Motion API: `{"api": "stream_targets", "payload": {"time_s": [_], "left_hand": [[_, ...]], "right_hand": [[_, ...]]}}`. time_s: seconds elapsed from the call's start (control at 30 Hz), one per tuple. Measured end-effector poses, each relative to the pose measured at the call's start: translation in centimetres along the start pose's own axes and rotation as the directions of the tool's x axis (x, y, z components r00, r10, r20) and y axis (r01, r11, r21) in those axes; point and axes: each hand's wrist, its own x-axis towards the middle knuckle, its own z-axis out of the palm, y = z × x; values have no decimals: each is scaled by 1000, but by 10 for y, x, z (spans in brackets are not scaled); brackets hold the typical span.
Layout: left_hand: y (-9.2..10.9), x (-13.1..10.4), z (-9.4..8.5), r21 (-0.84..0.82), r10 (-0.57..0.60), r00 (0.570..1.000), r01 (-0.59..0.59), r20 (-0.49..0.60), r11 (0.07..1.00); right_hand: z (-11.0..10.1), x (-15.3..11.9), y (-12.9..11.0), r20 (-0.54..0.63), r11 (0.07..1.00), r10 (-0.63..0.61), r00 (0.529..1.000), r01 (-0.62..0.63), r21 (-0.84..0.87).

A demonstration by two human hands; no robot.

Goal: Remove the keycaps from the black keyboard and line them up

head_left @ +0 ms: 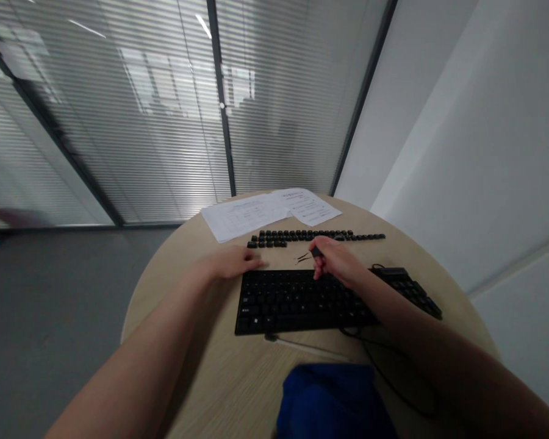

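Note:
A black keyboard [297,305] lies across the table in front of me. My right hand [336,259] is closed around the dark handle of a keycap puller [303,257], held just above the keyboard's far edge. Its two thin wire prongs point left and touch nothing that I can make out. Resting by the keyboard's far left corner, my left hand [235,262] has its fingers stretched out and holds nothing visible. Beyond both hands, loose black keycaps [297,236] are laid out in rows. My right forearm hides part of the keyboard's right side.
Printed sheets of paper [256,214] lie at the table's [165,292] far edge. A thin pale stick with a dark tip [311,349] lies before the keyboard, near a black cable [393,390]. Blue cloth [329,396] shows at the bottom. A blind-covered glass partition [279,122] and white wall stand beyond.

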Motion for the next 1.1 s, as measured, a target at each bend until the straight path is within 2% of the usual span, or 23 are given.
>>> {"api": "stream_targets", "payload": {"time_s": [0.1,0.23,0.4,0.6,0.73,1.1], "left_hand": [[3,0,2,3,0,1000,0,-31,1000],[13,1,5,21,10,997,-8,-72,1000],[27,4,10,83,38,993,-29,-112,996],[45,6,17,102,164,973,-148,-163,984],[49,8,22,112,224,953,-205,-203,972],[47,11,25,67,244,954,-236,-175,970]], "right_hand": [[1,0,-1,118,998,-7,993,-1,66],[1,-4,-8,185,985,-3,983,-30,172],[0,-9,-12,278,993,40,960,-70,97],[10,-11,-4,232,984,41,972,1,-179],[15,-14,4,212,940,-20,977,91,-329],[14,-16,14,204,904,-52,977,133,-405]]}}
